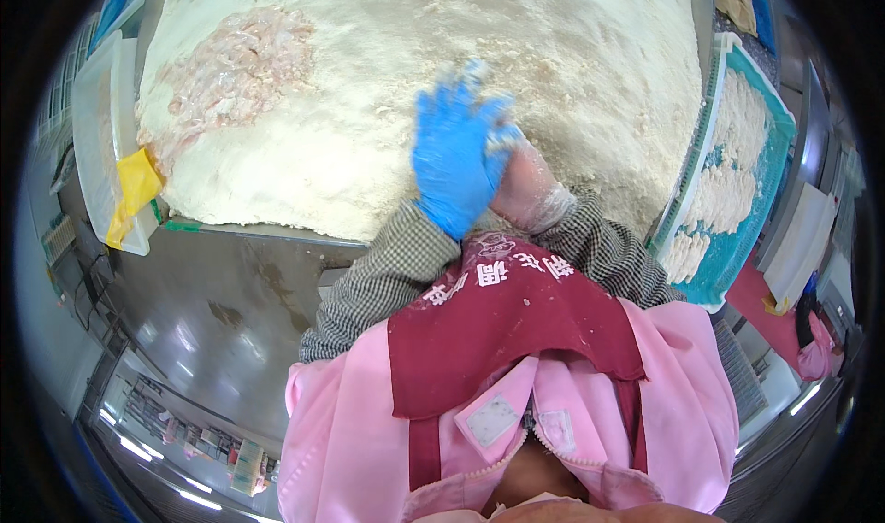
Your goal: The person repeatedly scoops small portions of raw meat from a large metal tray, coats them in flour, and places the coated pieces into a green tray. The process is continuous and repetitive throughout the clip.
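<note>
My left hand, in a blue glove, lies over my right hand above a bed of white flour-like powder. A clear, powder-dusted covering wraps my right hand, and its fingers are mostly hidden behind the left. Motion blurs the fingertips, which carry clumps of powder; whether anything is between the palms cannot be seen. To the left of both hands, a heap of raw, pale pink meat pieces rests on the powder. Crumbly lumps are scattered just beyond my right hand.
A teal plastic crate at right holds rows of powder-coated strips. On the left stands a translucent plastic tub with a yellow cloth over its edge. The metal table edge runs before me. Another person is at far right.
</note>
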A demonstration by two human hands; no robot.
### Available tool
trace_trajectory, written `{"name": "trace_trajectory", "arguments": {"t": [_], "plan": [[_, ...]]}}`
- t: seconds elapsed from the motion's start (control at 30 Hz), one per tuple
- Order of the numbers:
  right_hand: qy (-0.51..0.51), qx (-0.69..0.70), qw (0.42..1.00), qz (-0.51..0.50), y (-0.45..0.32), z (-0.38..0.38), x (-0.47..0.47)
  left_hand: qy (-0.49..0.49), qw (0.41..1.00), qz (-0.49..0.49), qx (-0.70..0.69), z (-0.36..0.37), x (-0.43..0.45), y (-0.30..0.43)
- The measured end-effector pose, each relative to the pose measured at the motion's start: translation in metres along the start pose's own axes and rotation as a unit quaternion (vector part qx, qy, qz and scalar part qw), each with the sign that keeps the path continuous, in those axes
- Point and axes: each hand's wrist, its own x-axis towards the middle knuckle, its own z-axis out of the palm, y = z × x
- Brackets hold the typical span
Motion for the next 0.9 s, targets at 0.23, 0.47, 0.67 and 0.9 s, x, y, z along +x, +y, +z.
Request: {"name": "trace_trajectory", "arguments": {"t": [0.23,0.47,0.67,0.9], "plan": [[0.06,-0.003,0.998,0.004,-0.072,-0.034,-0.045,-0.047,0.996,0.052,0.047,-0.019,0.022,0.005],[0.077,0.008,0.995,-0.063,-0.066,-0.025,-0.031,-0.099,0.953,-0.12,-0.261,-0.045,-0.004,0.026],[0.005,0.09,0.996,-0.027,-0.057,0.016,-0.012,-0.046,0.958,-0.142,-0.244,-0.042,-0.017,0.027],[0.017,0.122,0.991,-0.05,-0.05,0.027,-0.007,0.085,0.903,-0.133,-0.399,-0.031,-0.021,0.016]]}}
